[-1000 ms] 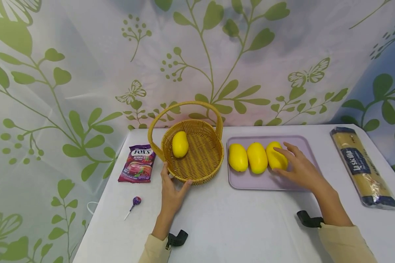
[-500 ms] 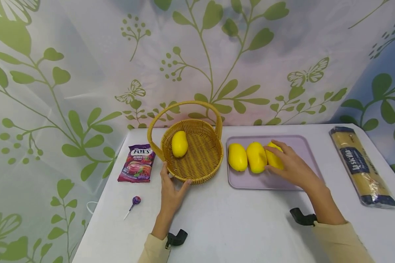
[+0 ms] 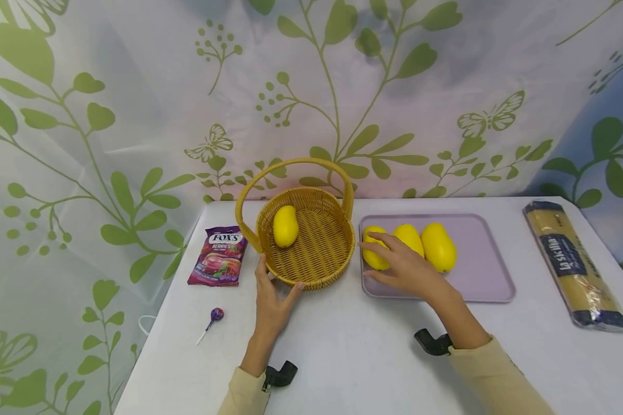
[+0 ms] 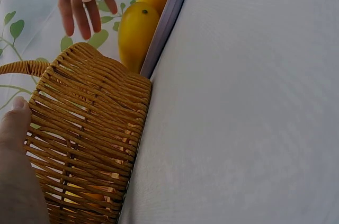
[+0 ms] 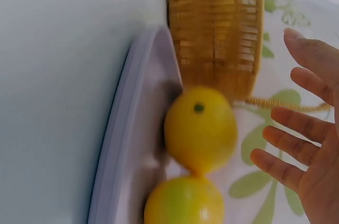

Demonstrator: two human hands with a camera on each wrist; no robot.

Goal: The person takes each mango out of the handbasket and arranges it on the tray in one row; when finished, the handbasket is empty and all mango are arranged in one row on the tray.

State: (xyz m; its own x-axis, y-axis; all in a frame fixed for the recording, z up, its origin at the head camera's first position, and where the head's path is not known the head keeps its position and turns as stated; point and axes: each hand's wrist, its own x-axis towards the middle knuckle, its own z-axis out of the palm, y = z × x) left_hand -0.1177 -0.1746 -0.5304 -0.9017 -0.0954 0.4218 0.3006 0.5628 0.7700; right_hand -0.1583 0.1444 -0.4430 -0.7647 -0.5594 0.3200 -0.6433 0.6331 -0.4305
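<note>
My left hand [image 3: 271, 308] holds the near left side of a round wicker basket [image 3: 311, 279], thumb at the rim [image 4: 21, 105] and fingers by the handle's foot. One yellow mango [image 3: 285, 226] lies inside the basket. My right hand [image 3: 412, 274] hovers over the leftmost mango [image 3: 372, 258] on a lilac tray [image 3: 480, 282], fingers spread and partly covering it. In the right wrist view, a gap shows between the fingers [image 5: 283, 168] and that mango [image 5: 201, 128]. A middle mango [image 3: 409, 237] and a right mango [image 3: 439, 248] lie beside it.
Left of the basket lie a purple Fox's candy bag [image 3: 218, 256] and a wrapped lollipop [image 3: 216, 315]. A pack of spaghetti [image 3: 576, 265] lies at the far right. Behind the white table [image 3: 353, 357] hangs a leaf-patterned curtain [image 3: 150, 86].
My right hand has moved left across the tray, from the rightmost mango to over the leftmost one. The rightmost mango is uncovered now. The left hand and basket stay put.
</note>
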